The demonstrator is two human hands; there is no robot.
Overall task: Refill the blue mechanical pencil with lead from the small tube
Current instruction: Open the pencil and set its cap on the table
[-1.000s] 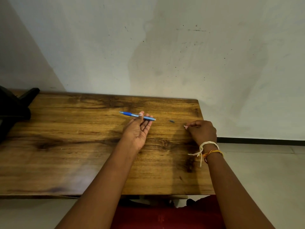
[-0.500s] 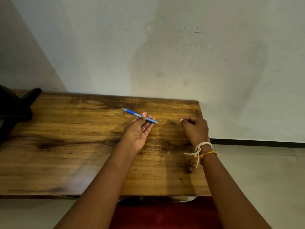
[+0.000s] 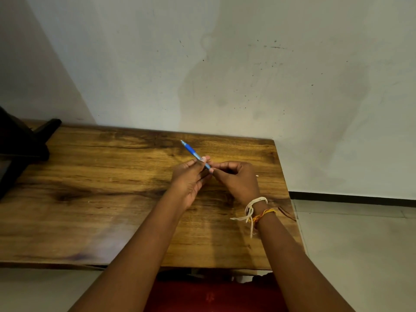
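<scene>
Hands meeting over the right half of the wooden tabletop (image 3: 90,176), toward its far edge. Left hand (image 3: 191,179) grasps the blue mechanical pencil (image 3: 195,155) between thumb and fingertips, grip clenched on the barrel near the rear end. Pencil tilted, tip pointing up and away toward the far edge and to the left, raised off the wood. Right hand (image 3: 236,179) just beside the left, thumb and forefinger pinched together at the pencil's rear end; whether something small sits in that pinch is too fine to tell. Other fingers of the right hand curled in. Small pale object (image 3: 256,176) lies on the tabletop close to the right edge, just right of the right hand; too small to identify. White thread band (image 3: 254,204) and orange thread band (image 3: 265,213) on the right wrist, loose ends hanging. Dark object (image 3: 22,143) at the far left corner. Stained pale wall (image 3: 225,64) behind the tabletop
</scene>
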